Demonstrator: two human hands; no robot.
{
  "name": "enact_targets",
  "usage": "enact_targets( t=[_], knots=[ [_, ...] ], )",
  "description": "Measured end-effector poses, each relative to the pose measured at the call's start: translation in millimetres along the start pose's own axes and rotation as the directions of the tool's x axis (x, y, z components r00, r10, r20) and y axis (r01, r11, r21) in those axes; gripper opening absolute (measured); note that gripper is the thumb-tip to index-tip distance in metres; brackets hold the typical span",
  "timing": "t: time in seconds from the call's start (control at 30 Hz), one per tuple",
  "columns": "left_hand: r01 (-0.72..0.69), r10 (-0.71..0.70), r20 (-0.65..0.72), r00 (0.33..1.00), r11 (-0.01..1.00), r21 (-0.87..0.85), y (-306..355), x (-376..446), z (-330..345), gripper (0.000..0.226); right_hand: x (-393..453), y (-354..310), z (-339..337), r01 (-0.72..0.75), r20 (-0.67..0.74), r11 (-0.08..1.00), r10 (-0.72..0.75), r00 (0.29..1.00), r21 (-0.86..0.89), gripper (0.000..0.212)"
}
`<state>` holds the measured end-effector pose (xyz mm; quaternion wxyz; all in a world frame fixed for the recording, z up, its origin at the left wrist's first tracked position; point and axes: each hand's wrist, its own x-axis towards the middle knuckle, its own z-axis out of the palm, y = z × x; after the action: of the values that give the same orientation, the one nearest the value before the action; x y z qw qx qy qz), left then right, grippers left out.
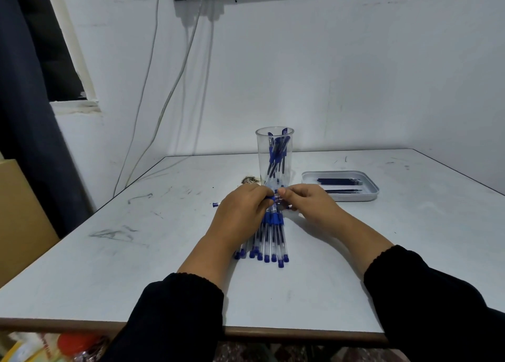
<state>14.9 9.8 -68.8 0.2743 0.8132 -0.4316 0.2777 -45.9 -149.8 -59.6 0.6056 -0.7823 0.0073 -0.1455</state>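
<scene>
We are pinching one pen (275, 199) between both hands, left hand (241, 211) and right hand (306, 205) close together, fingers curled on it from either side. The pen is sitting just above the far end of the pile of pens (270, 241) on the table (136, 266). We are probably pressing or pulling a part at the join; the fingers are hiding exactly which.

Risks we are flagging:
- The grip is covering only a short stretch of the pen. If we are pushing off-axis, the part is likely skewing or popping out and dropping into the pile.
- The left hand is lying over the pile, and any sideways drag is likely rolling those round barrels apart.
- The tumbler (274, 153) is standing just behind the knuckles, tall, narrow and loaded with pens leaning on its wall. A forward jerk when the part gives is likely tipping it.
- A loose blue piece (216, 204) is lying left of the left hand, and a nudge could be sending it toward the table edge.
- The tray (374, 190) with refills (338, 182) is sitting near the right hand, though less exposed.
</scene>
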Motion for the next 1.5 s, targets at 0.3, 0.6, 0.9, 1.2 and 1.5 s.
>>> enact_targets(
  t=[0.3, 0.6, 0.9, 1.2, 1.5],
  knots=[
    [-0.002, 0.002, 0.0, 1.0, 1.0, 0.005, -1, 0, 1, 0.015, 0, -3, -4, -0.004, 0.011, 0.999, 0.004, 1.0, 0.044, 0.023],
    [-0.023, 0.024, -0.012, 1.0, 0.999, 0.022, -1, 0, 0, 0.015, -1, -5, -2, -0.046, -0.013, 0.998, 0.046, 0.999, 0.048, 0.008],
    [-0.029, 0.029, -0.009, 1.0, 0.999, 0.025, 0, -1, 0, 0.014, -2, -4, -4, -0.036, -0.029, 0.999, 0.037, 0.999, 0.017, 0.018],
    [-0.007, 0.007, 0.012, 1.0, 1.0, 0.028, 0, 0, -1, 0.016, 0, -5, -9, -0.026, -0.005, 1.0, 0.026, 1.0, 0.004, 0.018],
    [0.027, -0.028, 0.011, 1.0, 0.999, 0.033, 1, 0, -2, 0.015, 1, -5, -13, -0.007, -0.036, 1.0, 0.006, 0.999, -0.009, 0.022]
  ],
)
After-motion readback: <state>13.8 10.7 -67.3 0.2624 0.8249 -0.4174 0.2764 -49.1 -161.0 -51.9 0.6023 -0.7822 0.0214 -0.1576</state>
